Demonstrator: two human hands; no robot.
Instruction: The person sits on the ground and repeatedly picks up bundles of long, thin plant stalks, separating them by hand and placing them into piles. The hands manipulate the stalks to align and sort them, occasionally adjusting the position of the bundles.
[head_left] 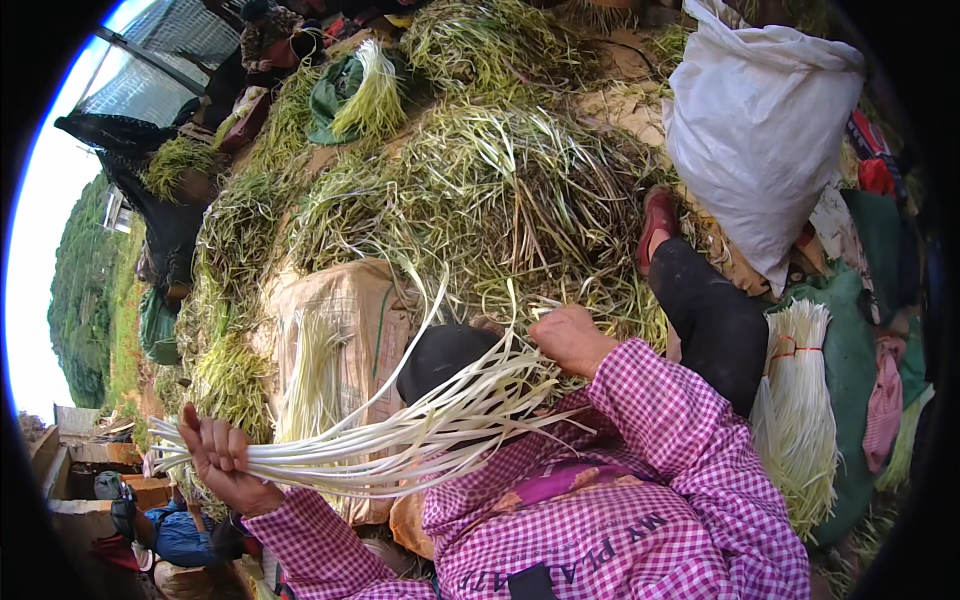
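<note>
My left hand (222, 462) is closed round one end of a bunch of long white stalks (370, 455), like blanched chives. The stalks run to the right across my lap, fanning out loosely, and a couple of them arch upward. My right hand (575, 338) is closed above the loose ends of the bunch. Something small and pale shows at its fingertips, too hidden to name. Below and behind the held bunch, more white stalks (312, 375) lie on a beige woven sack (375, 300) beside my knee.
Heaps of green and yellowish leafy stalks (500, 190) spread ahead of me. A full white sack (765, 130) stands at far right. Nearer, a tied bundle of white stalks (803, 400) lies on green cloth (850, 340). Other people (180, 535) are at the lower left and far back.
</note>
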